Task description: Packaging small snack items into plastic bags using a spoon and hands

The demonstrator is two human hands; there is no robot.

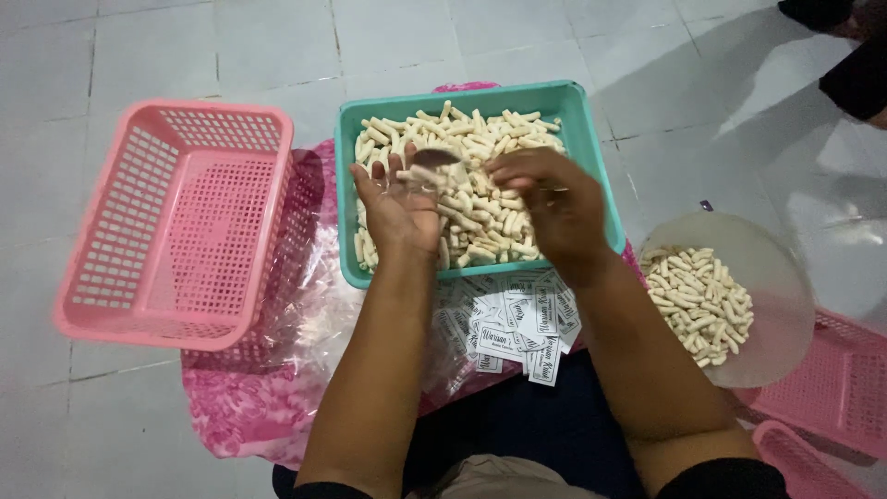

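A teal tray (591, 139) on the floor holds several pale stick-shaped snacks (480, 148). My left hand (395, 208) hovers over the tray's left half, palm up, holding a small clear plastic bag (432, 164) open at its top. My right hand (547, 203) is over the tray's middle, fingers curled down onto the snacks beside the bag; whether it grips any is hidden. Small white printed labels (517, 323) lie in a pile just in front of the tray, between my forearms.
An empty pink lattice basket (176, 222) stands to the left on a pink patterned cloth (240, 407) with clear plastic sheets. At right a round clear bowl (776, 314) holds more snacks, beside other pink baskets (832, 388). Another person's dark sleeve (855, 74) shows top right.
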